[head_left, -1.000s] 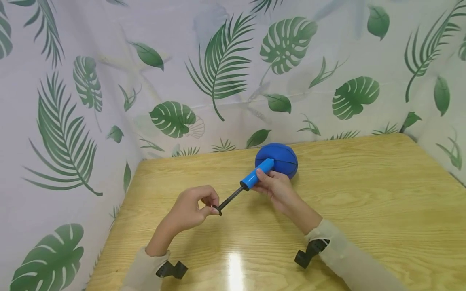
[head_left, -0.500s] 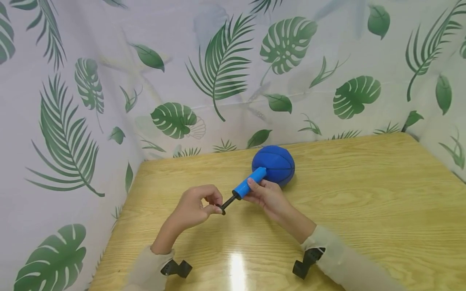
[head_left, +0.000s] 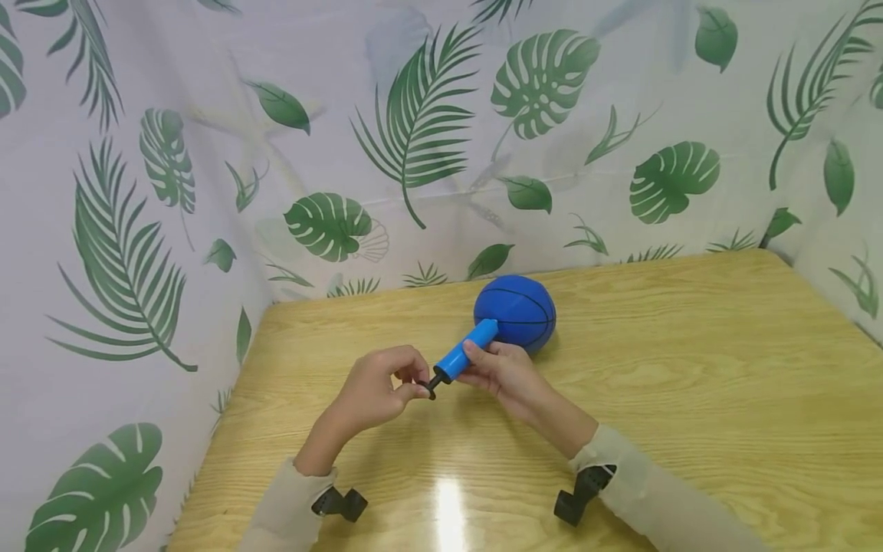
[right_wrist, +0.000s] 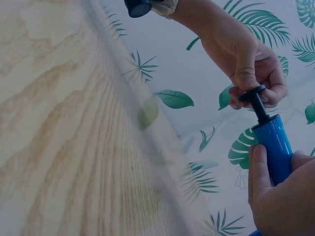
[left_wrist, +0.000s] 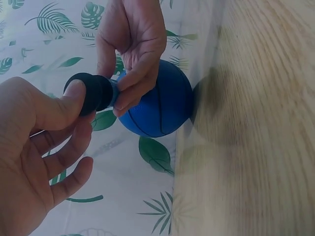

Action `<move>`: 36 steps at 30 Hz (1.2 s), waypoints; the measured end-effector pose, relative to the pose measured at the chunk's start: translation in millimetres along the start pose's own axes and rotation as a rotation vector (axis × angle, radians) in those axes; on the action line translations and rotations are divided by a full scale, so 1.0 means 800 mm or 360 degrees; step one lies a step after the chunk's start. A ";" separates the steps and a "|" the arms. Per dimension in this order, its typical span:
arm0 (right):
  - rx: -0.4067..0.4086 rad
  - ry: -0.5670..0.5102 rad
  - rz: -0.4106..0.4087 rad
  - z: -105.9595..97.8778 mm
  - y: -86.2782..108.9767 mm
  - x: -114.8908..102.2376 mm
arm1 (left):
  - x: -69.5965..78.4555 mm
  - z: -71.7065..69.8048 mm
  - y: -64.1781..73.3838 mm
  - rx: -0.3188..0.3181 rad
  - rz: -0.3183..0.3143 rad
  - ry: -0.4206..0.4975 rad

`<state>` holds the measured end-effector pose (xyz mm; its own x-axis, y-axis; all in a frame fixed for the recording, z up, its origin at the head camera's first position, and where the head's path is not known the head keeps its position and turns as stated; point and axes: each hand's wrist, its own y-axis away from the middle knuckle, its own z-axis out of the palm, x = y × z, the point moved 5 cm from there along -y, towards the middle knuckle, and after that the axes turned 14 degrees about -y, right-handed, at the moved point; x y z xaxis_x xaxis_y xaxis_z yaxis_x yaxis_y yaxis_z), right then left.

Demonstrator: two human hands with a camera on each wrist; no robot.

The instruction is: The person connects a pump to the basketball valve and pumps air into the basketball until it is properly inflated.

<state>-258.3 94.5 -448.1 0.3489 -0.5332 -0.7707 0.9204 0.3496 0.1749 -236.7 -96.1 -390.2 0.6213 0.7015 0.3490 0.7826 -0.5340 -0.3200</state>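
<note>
A blue hand pump (head_left: 466, 352) slants between the two hands, its upper end against a blue ball (head_left: 517, 307) with black seams. My right hand (head_left: 513, 383) grips the pump's barrel, thumb on top. With thumb and fingers, my left hand (head_left: 379, 387) pinches the black handle (head_left: 431, 390) at the lower end. Only a short length of the black rod (right_wrist: 259, 108) shows between handle and barrel in the right wrist view. The ball (left_wrist: 160, 103) sits on the table beyond the right hand in the left wrist view. Where the pump meets the ball is too small to make out.
The wood-grain table (head_left: 690, 383) stretches out on both sides of the hands. A white cloth (head_left: 441, 153) printed with green leaves hangs along its back and sides, close behind the ball. Each sleeve carries a black wrist camera, such as the right one (head_left: 582, 494).
The black rod has slid into the barrel, bringing handle and barrel closer together. Ball, barrel and right hand have shifted slightly left and down; the left hand has moved a little right.
</note>
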 end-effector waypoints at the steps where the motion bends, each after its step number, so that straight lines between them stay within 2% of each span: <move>1: 0.0007 -0.0008 0.0005 -0.001 0.000 -0.002 | 0.000 -0.001 0.001 -0.0005 0.0001 -0.0001; 8: 0.0095 -0.0083 -0.0081 -0.016 -0.005 -0.026 | -0.007 -0.020 0.011 -0.0025 -0.0025 0.0021; 16: 0.0139 -0.0113 -0.0089 -0.022 -0.005 -0.037 | -0.019 -0.035 0.020 -0.0008 -0.0038 0.0187; 21: 0.0124 -0.0063 -0.0072 -0.012 -0.003 -0.024 | -0.017 -0.030 0.019 0.0014 -0.0040 0.0206; 29: 0.0008 0.0002 -0.0024 0.009 0.003 0.002 | -0.001 -0.007 0.005 -0.0002 -0.0031 0.0202; 36: 0.0002 -0.0037 -0.0013 0.007 0.003 0.007 | 0.006 -0.002 -0.005 0.0040 -0.0021 0.0159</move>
<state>-253.0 87.9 -448.3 0.3452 -0.5539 -0.7576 0.9235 0.3442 0.1692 -236.7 -91.3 -385.6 0.6127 0.6572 0.4388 0.7903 -0.5122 -0.3364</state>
